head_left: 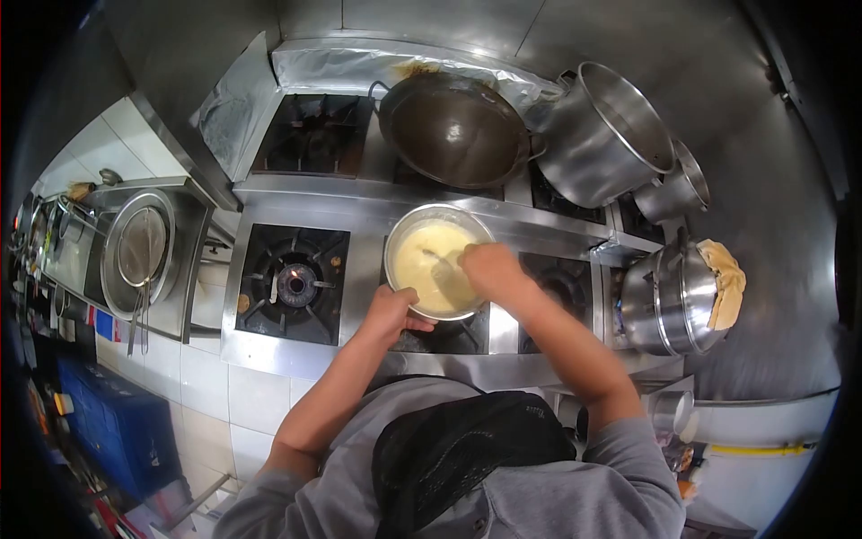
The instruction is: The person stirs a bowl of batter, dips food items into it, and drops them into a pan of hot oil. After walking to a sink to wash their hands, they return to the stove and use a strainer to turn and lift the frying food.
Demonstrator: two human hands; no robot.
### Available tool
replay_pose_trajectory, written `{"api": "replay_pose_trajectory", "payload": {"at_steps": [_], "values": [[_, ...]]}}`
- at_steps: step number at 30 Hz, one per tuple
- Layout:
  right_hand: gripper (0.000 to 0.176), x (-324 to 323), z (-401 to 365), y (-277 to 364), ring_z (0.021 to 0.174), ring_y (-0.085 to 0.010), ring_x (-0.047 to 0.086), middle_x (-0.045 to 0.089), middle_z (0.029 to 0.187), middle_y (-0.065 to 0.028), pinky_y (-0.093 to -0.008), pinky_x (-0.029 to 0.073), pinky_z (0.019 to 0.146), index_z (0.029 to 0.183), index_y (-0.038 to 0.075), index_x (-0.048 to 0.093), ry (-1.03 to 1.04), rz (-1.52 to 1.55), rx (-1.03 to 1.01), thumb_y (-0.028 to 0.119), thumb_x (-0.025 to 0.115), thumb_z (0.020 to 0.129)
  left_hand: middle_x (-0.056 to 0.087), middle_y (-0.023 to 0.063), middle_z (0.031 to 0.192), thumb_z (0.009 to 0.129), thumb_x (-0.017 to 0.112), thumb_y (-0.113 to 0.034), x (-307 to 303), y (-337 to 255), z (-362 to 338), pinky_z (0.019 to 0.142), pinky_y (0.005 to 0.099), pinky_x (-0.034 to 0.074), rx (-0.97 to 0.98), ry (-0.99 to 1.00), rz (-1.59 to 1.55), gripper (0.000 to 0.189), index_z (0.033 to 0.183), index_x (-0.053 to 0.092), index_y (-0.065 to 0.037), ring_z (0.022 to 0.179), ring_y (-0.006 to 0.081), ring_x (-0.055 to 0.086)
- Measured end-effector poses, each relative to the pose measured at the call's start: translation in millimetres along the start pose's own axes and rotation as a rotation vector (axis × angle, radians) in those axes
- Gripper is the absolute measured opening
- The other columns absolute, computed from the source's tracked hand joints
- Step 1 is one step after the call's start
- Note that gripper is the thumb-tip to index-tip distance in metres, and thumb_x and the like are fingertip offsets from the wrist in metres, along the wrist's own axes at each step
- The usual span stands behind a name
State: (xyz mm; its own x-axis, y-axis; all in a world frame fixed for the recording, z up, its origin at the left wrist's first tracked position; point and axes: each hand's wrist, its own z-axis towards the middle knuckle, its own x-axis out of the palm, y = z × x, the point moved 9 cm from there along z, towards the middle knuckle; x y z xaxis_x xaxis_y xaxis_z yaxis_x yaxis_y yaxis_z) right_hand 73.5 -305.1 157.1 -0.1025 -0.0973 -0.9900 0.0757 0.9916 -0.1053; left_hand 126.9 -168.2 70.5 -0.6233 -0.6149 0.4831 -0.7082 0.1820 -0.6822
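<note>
A steel bowl (pixel 397 235) of pale yellow batter (pixel 422 256) rests on a front burner of the stove. My left hand (pixel 392 310) grips the bowl's near rim. Over the batter, my right hand (pixel 489 269) is closed around a utensil (pixel 437 258) whose end dips into the mixture; its shape is hard to make out.
A dark wok (pixel 453 130) sits on the back burner, with a large steel pot (pixel 603 135) and smaller pots (pixel 675 190) to its right. A lidded pot with a cloth (pixel 682 296) stands at right. The front left burner (pixel 294 285) is bare. A strainer (pixel 142 247) lies at left.
</note>
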Motion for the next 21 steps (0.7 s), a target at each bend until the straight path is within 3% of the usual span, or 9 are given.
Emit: {"api": "replay_pose_trajectory", "payload": {"at_steps": [9,11,15,21], "values": [[0.012,-5.0,15.6,-11.3,0.076,-0.0295,0.072,0.070,0.081,-0.0163,-0.0395,0.057,0.063,0.075,0.004,0.072,-0.084,-0.041,0.084,0.013,0.065,0.073,0.067,0.0288,0.096,0.086,0.051,-0.007,-2.2,-18.1,3.2,0.059,0.0447,0.063,0.040,-0.053,0.008,0.039,0.116,0.053,0.019,0.071,0.0358,0.071],[0.013,-22.8,17.8,-13.2,0.076,-0.0289,0.071,0.069,0.079,-0.0154,-0.0396,0.057,0.062,0.077,0.003,0.072,-0.190,-0.028,0.031,0.014,0.065,0.074,0.067,0.0289,0.097,0.086,0.051,-0.007,-2.2,-24.7,1.8,0.060,0.0446,0.063,0.065,-0.052,-0.004,0.039,0.115,0.053,0.019,0.072,0.0357,0.071],[0.014,-2.9,26.8,-3.9,0.077,-0.0291,0.071,0.069,0.081,-0.0150,-0.0400,0.056,0.063,0.079,0.002,0.071,-0.129,-0.067,-0.022,0.015,0.065,0.075,0.067,0.0290,0.097,0.086,0.051,-0.007,-0.7,-28.6,5.0,0.060,0.0445,0.063,0.084,-0.055,-0.008,0.039,0.115,0.053,0.019,0.072,0.0356,0.071],[0.009,-83.9,30.9,-27.7,0.080,-0.0330,0.069,0.069,0.091,-0.0130,-0.0433,0.055,0.070,0.083,0.006,0.069,-0.143,0.194,0.042,0.009,0.064,0.077,0.067,0.0297,0.097,0.086,0.051,-0.006,-7.4,-30.7,8.3,0.060,0.0446,0.064,0.105,-0.049,-0.058,0.041,0.117,0.051,0.021,0.072,0.0360,0.072]]}}
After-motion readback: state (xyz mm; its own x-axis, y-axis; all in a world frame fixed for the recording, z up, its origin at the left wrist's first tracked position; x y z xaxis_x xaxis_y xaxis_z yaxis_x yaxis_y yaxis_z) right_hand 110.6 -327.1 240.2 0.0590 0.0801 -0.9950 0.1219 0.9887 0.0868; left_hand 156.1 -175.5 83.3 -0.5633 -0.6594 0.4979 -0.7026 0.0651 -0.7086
